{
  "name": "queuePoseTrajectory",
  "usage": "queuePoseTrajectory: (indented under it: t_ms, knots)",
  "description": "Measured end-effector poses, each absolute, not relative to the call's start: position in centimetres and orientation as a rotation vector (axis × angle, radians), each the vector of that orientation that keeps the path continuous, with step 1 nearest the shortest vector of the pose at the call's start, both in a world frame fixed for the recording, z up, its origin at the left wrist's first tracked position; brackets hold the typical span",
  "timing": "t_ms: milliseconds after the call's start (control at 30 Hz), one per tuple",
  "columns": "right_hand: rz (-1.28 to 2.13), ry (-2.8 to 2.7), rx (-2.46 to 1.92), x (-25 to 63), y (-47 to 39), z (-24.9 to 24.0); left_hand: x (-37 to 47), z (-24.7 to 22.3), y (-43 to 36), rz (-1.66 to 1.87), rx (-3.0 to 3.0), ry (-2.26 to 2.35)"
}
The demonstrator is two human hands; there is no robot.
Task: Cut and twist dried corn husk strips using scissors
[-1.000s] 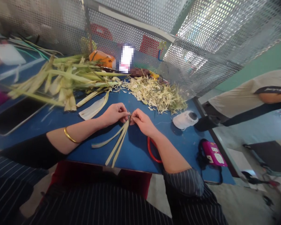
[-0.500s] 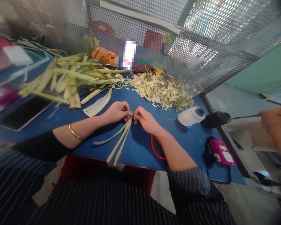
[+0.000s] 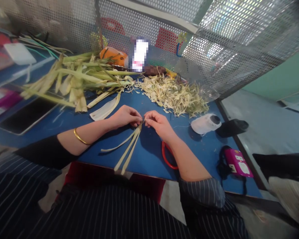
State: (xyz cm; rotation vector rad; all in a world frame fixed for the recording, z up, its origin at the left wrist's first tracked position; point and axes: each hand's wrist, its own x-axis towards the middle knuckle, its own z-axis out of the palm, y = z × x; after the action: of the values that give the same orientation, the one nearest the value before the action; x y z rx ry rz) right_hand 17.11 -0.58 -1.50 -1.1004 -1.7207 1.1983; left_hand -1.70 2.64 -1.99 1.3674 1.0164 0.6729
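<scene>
Near the middle of the blue table, my left hand [image 3: 128,117] pinches the top end of a few pale husk strips [image 3: 130,149], whose loose ends spread down toward the table's front edge. My right hand [image 3: 159,123] is closed with fingertips at the same top end, almost touching the left fingertips. A thin white thread runs across the table from the white spool [image 3: 205,124] toward my right hand. Under my right forearm lies a red handle [image 3: 167,156], partly hidden. Just behind my left hand is a wide pale husk piece [image 3: 106,108].
Long green-yellow husks [image 3: 82,78] lie at the back left, shredded husk [image 3: 173,94] at the back centre. A dark tablet-like object [image 3: 27,114], a lit phone [image 3: 140,54], a black spool [image 3: 231,127] and a magenta box [image 3: 239,162] are around. Perforated metal panels stand behind.
My fingers have shifted slightly at the top of the strips, the right fingers opening out a little. The other person's hand at the right edge has gone from view. The whole view has shifted slightly.
</scene>
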Motion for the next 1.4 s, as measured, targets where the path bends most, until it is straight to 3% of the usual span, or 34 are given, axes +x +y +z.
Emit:
queuePoseTrajectory:
  t_ms: [467,667,1033,1400]
  knots:
    - [0.958,-2.004,-1.145,16.9,-1.1,-1.4,-2.0,-1.2,2.5,0.454,1.691,0.859]
    - [0.648,-2.155,-1.265,16.9,-1.3,-1.0,-2.0,-0.9,2.3,0.406,1.668,0.845]
    - [1.117,-1.758,-1.313,16.5,-0.9,-1.4,-1.7,-1.1,2.1,0.510,1.600,0.886]
    - [1.162,-1.701,-1.265,16.8,-0.9,-1.0,-1.4,-1.4,1.8,0.606,1.563,0.961]
